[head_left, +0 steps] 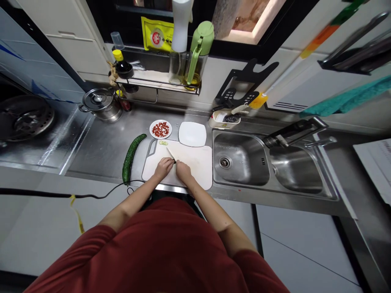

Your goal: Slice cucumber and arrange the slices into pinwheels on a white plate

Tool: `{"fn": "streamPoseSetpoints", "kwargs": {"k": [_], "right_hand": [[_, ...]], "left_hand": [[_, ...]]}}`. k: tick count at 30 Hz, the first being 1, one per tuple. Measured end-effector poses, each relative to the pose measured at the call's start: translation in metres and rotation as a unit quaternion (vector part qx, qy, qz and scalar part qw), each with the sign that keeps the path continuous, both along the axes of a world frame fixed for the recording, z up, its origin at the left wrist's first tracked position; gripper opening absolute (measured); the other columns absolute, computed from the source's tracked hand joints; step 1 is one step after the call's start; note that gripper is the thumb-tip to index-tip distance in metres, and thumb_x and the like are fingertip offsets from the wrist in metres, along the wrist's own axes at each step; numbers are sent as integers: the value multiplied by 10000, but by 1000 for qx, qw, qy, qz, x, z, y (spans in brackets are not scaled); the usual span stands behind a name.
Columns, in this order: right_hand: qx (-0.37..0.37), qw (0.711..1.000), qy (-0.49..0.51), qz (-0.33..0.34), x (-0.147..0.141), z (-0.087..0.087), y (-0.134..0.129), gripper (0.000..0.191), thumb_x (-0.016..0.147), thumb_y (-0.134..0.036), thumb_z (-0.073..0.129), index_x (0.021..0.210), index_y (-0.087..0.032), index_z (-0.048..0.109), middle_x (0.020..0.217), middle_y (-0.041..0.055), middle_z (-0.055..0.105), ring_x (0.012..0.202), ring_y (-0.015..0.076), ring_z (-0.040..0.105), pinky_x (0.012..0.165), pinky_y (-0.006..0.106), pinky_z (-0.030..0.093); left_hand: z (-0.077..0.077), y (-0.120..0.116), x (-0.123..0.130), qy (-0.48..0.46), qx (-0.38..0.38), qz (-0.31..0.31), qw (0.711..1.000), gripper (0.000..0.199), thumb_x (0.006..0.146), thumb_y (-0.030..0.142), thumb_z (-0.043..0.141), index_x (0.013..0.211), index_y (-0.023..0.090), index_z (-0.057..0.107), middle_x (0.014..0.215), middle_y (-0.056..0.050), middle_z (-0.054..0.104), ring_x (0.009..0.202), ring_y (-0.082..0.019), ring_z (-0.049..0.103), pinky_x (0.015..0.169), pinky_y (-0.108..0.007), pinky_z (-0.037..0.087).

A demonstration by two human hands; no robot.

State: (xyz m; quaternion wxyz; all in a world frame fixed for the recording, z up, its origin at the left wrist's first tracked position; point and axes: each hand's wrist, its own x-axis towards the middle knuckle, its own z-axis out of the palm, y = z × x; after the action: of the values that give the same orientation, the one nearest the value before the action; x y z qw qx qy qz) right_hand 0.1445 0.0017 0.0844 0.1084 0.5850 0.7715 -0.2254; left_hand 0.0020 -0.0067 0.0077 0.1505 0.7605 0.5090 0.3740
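My right hand [183,172] is closed around the dark handle of a knife [170,153], whose blade points up and left over the white cutting board [200,165]. Close beside it, my left hand [164,168] rests at the board with its fingers drawn together near the knife; whatever they may hold is hidden. A few pale green slices [163,143] lie at the board's top left. Left of the board is a long, dark green cucumber [130,158] on the steel counter. Behind the board stand a plate of chopped red pieces [160,129] and a white square plate [192,134].
To the right is a double sink [241,159] with a faucet [320,142]. A lidded pot [102,105] stands at the back left, near the stove [24,118]. A shelf [159,78] holds bottles above the counter. A black cable [91,197] crosses the front edge.
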Motion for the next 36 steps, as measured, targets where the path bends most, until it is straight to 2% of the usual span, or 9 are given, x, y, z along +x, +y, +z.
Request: {"fn": "streamPoseSetpoints", "kwargs": {"k": [6, 14, 23, 31, 36], "right_hand": [[0, 1000, 4, 4, -3, 1, 5, 297, 882, -56, 337, 1135, -142, 465, 1049, 111, 635, 956, 186, 625, 775, 268, 459], [-12, 1000, -9, -3, 16, 0, -16, 286, 862, -38, 352, 1104, -133, 472, 987, 117, 646, 922, 211, 636, 751, 293, 466], [-45, 999, -20, -2, 29, 11, -30, 250, 865, -42, 372, 1076, -136, 468, 997, 134, 638, 930, 212, 630, 743, 293, 455], [-19, 1000, -14, -5, 14, 1, -15, 267, 868, -45, 353, 1091, -135, 468, 977, 121, 648, 923, 207, 635, 743, 284, 464], [-7, 1000, -8, 6, 2, 3, -2, 273, 904, -75, 337, 1144, -138, 451, 1038, 130, 635, 959, 188, 627, 773, 265, 459]], "left_hand": [[0, 0, 0, 0, 4, 0, 1000, 208, 898, 226, 470, 995, 204, 653, 955, -68, 633, 926, -170, 570, 839, -346, 491], [-2, 0, 0, 0, 6, -1, 1000, 208, 898, 221, 473, 1007, 197, 649, 945, -66, 635, 922, -170, 564, 838, -347, 488], [-1, 1, 1, -4, 3, 1, 1000, 223, 906, 242, 458, 1015, 207, 649, 938, -70, 637, 920, -174, 574, 826, -359, 494], [-3, 0, 0, -3, 4, 0, 1000, 224, 906, 238, 455, 1017, 207, 647, 953, -70, 633, 931, -177, 574, 834, -363, 495], [-3, 0, 0, -1, 9, -1, 1000, 217, 902, 241, 463, 1003, 206, 651, 956, -72, 637, 930, -173, 574, 840, -361, 496]]}}
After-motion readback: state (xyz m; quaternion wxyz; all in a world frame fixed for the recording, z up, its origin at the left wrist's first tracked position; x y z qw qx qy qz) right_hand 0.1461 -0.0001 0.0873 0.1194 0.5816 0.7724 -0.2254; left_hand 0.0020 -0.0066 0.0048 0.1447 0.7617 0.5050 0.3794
